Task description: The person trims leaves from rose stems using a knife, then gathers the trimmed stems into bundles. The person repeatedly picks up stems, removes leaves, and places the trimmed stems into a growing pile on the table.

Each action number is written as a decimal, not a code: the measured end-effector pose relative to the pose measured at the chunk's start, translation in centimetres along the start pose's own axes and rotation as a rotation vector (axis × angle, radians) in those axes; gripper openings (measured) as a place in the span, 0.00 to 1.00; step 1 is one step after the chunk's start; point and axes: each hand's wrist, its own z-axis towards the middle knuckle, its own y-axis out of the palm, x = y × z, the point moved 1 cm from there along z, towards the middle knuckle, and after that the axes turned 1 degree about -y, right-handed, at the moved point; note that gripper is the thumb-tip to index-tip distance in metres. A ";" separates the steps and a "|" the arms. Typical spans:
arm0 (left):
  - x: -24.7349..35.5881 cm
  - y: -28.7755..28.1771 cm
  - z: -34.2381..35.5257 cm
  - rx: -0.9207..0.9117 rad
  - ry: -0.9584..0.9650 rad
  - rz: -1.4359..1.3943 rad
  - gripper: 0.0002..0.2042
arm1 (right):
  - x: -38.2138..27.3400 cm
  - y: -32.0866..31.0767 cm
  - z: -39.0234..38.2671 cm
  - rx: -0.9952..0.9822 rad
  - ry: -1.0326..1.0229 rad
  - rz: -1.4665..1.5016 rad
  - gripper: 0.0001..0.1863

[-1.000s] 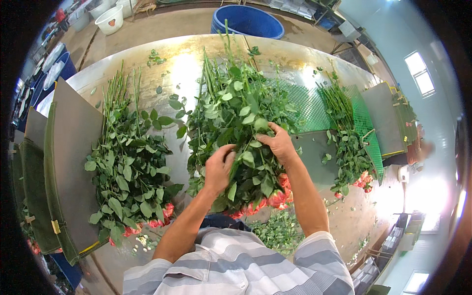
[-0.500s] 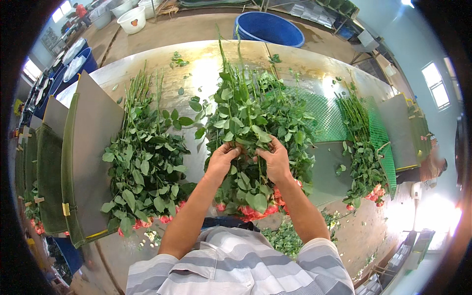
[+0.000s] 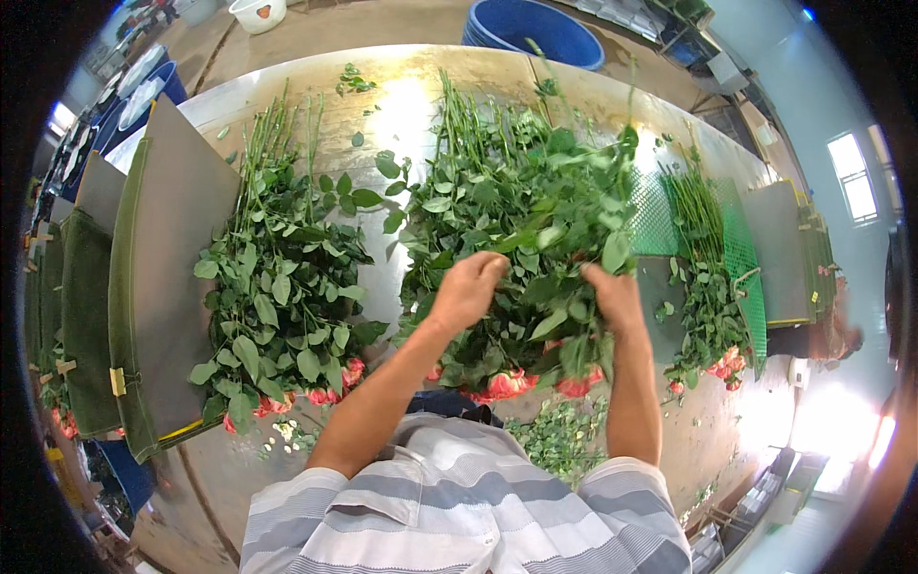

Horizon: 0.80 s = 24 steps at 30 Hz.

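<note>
Over the middle pile of long-stemmed roses (image 3: 478, 191), my right hand (image 3: 617, 297) is closed round leafy rose stems (image 3: 598, 206), blurred by motion. Their bare ends point away from me and blooms hang toward me. My left hand (image 3: 470, 290) is closed at the pile's left middle, its fingers pinched together among leaves; what they hold, if anything, is hidden. Coral-pink blooms (image 3: 504, 386) show along the pile's near edge. To the left lies another rose pile (image 3: 277, 277), and to the right a smaller rose bundle (image 3: 703, 249) lies on green mesh (image 3: 741, 258).
Upright grey boards edged in green cloth (image 3: 177, 277) stand on the table's left, and a similar grey board (image 3: 773, 249) on the right. Beyond the metal table (image 3: 402, 67) is a blue tub (image 3: 535, 29). Fallen leaves (image 3: 564, 435) cover the floor near me.
My hands have moved apart, the right one going rightward with the rose stems. The left hand has shifted slightly right. The whole view has tilted a little.
</note>
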 end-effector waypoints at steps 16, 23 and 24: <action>-10.2 -0.2 6.1 0.049 -0.323 0.680 0.20 | -3.1 11.7 3.8 -0.178 -0.391 -0.620 0.18; -0.5 -2.2 1.4 0.036 -0.305 -0.311 0.34 | -2.7 10.6 4.7 -0.128 -0.393 -0.642 0.16; -0.3 -2.7 1.0 0.039 -0.290 -0.328 0.35 | -3.7 9.8 4.4 -0.113 -0.440 -0.634 0.16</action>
